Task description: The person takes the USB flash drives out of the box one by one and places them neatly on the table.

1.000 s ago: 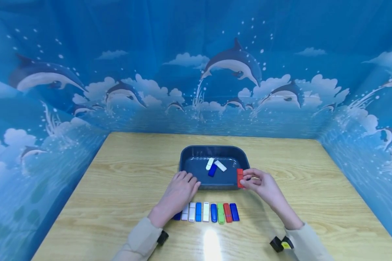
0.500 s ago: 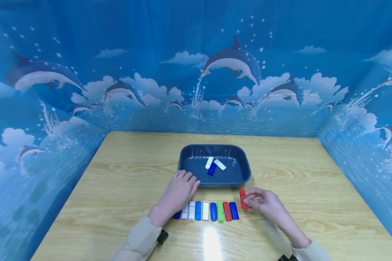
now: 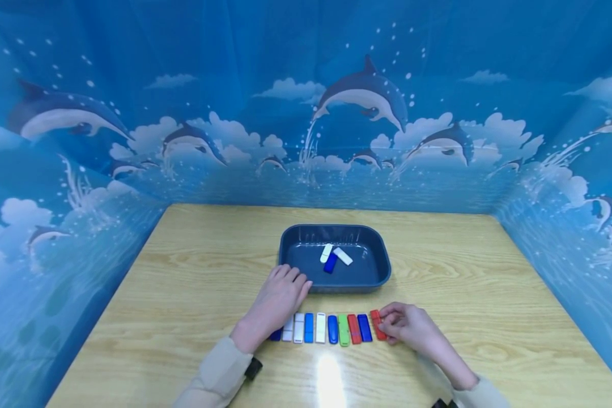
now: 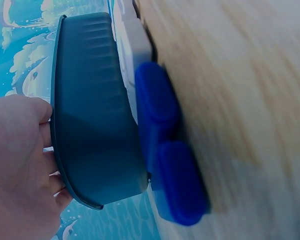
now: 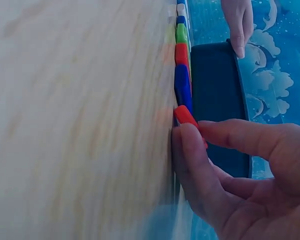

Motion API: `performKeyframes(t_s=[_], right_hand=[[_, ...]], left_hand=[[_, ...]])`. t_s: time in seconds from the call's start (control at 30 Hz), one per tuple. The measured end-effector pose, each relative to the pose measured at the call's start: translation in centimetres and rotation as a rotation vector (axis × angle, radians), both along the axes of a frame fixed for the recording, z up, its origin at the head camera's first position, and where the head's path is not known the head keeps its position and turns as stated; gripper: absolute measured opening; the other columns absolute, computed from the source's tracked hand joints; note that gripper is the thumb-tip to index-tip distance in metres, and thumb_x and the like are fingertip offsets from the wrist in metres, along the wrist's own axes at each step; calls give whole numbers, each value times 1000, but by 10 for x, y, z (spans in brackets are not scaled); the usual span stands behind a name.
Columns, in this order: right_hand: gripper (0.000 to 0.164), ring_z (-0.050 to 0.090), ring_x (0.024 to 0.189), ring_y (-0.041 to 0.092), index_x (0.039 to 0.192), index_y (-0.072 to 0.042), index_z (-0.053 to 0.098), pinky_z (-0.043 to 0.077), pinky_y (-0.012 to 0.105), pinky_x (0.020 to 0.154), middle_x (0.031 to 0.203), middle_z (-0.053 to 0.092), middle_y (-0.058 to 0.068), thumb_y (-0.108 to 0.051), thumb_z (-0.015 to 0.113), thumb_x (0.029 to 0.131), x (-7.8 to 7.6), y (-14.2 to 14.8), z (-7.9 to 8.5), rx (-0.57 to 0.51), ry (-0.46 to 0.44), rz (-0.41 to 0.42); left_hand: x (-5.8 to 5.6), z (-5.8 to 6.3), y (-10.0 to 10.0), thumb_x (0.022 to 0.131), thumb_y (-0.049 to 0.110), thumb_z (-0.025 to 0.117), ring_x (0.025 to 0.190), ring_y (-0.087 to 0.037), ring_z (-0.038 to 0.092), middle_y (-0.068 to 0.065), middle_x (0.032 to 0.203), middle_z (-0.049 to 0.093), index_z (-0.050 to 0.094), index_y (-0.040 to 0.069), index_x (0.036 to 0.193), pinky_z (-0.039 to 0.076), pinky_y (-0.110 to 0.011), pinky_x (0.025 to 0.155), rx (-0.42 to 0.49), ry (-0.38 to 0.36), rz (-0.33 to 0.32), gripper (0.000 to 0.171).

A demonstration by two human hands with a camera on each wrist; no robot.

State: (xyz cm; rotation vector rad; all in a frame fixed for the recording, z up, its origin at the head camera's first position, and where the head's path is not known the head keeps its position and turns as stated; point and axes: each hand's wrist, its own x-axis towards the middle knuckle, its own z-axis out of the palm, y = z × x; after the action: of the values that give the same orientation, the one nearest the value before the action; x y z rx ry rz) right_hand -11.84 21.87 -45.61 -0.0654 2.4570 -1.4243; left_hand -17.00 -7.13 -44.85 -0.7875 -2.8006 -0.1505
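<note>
In the head view my right hand (image 3: pixel 407 330) pinches a red USB flash drive (image 3: pixel 377 324) at the right end of a row of USB flash drives. The right wrist view shows thumb and fingertips on this red drive (image 5: pixel 184 115), which is tilted beside a blue drive (image 5: pixel 182 85). My left hand (image 3: pixel 277 296) rests on the front left rim of a dark blue rectangular tray (image 3: pixel 381 243). In the left wrist view the fingers (image 4: pixel 50 162) lie over the tray's rim, their tips hidden behind it. White and blue drives (image 3: pixel 343 256) lie inside the tray.
The row holds white, blue, green (image 3: pixel 344 330) and red drives side by side, in front of the tray; its left end is partly hidden by my left arm. A wooden table (image 3: pixel 224 238) carries everything. Dolphin-print curtains (image 3: pixel 306 113) stand behind and at both sides.
My right hand has carried the red flash drive from the tray's front right corner toward me, down to the right end of the row. My left hand has stayed at the tray.
</note>
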Motion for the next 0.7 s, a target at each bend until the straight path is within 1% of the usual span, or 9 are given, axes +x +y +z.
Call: performKeyframes(t_s=[0.13,0.3,0.47,0.6,0.7], right_hand=[[29,62,62,18,104,5,56,55,28,54,77,59,8,-3,67,78,0,-3,0,13,3,16],[35,61,58,19,112,-2,55,54,27,50,76,58,8,0,65,79,0,-5,1,60,28,41],[29,60,54,18,109,-7,58,52,27,47,74,58,6,-2,65,81,0,-6,2,125,43,51],[30,58,51,17,109,-9,58,50,27,45,72,58,3,-6,66,81,0,-7,1,185,75,64],[29,58,49,16,109,-11,58,49,27,44,72,58,2,-9,68,81,1,-8,1,207,87,65]], left_hand=[[0,0,0,97,37,39,99,-18,51,0,102,62,64,15,108,37,-40,101,-3,0,1,35],[0,1,0,98,38,39,101,-18,51,-1,104,62,64,15,108,36,-40,102,-13,-8,8,35],[0,1,0,98,38,38,100,-18,52,-1,104,62,64,15,107,36,-40,102,-2,-7,6,36],[0,1,0,98,38,39,101,-18,52,-1,105,62,64,15,108,37,-40,102,1,-7,7,36],[0,0,0,98,38,38,102,-19,52,-1,106,62,64,15,108,36,-40,102,-1,-10,9,36]])
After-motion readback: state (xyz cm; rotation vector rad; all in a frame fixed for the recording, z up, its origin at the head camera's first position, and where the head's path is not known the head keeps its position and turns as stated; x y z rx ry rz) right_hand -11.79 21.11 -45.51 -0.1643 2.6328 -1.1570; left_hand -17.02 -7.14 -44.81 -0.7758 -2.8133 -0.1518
